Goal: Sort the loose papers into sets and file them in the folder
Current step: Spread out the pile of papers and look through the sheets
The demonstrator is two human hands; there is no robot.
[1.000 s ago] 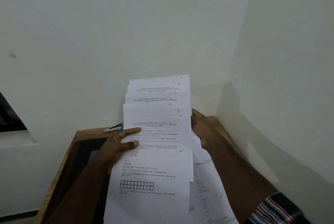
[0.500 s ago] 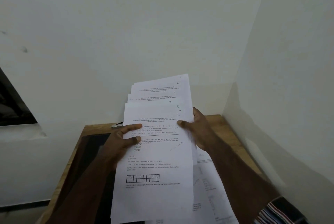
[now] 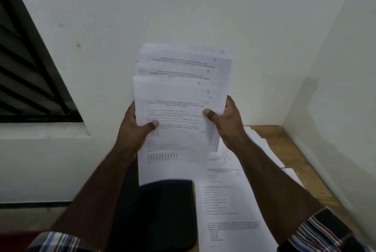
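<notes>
Left hand [image 3: 133, 129], right hand [image 3: 224, 123]: thumbs and curled fingers pinch fanned paper stack [image 3: 179, 97] edges.

Two hands — left hand [image 3: 133, 129], right hand [image 3: 225, 121]. One fanned set of sheets [image 3: 179, 97], numbered to 7. One black folder [image 3: 160, 215] at 6 o'clock — loose papers [image 3: 230, 201] at 4 o'clock, count unclear.

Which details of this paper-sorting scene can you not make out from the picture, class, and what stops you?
- Printed text on the fanned sheets, head view: blurred and too small to read; only handwritten corner numbers show.
- Fingers of the left hand and right hand: behind the sheets; only thumbs show in front.
- Black folder: far end covered by the sheets and left forearm; open or closed unclear.
- Loose papers on the table: partly covered by the right forearm; count unclear.
</notes>
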